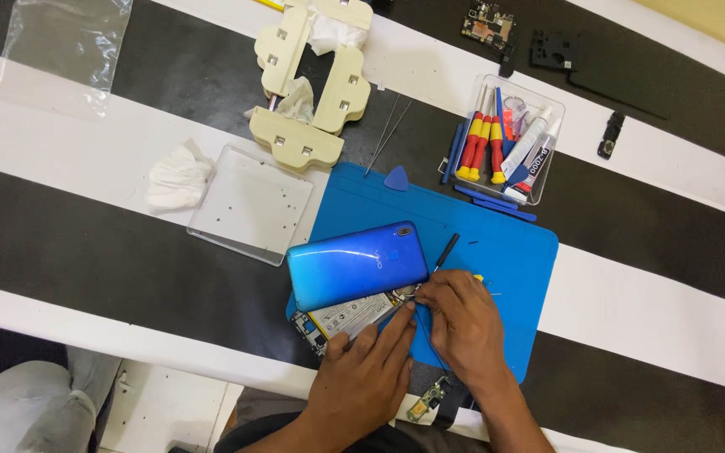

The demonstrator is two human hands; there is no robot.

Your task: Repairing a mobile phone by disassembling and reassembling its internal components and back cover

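Hands meet over an opened phone (347, 316) on a blue mat (497, 252), close together and touching. The right hand (463, 323) pinches a thin tool (441, 257) whose shaft runs toward 1 o'clock; the left hand (362, 377) presses its fingers on the phone. That phone's long axis runs 8 to 2 o'clock, partly under a blue back cover (356, 264) at 11 o'clock of both hands.

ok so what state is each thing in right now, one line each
open phone body: back off, insides showing, flat on blue mat
glossy blue back cover: detached, lying across the phone
left hand: pressing on the phone
right hand: gripping a thin tool at the phone's edge
clear tool tray: upright, filled with screwdrivers
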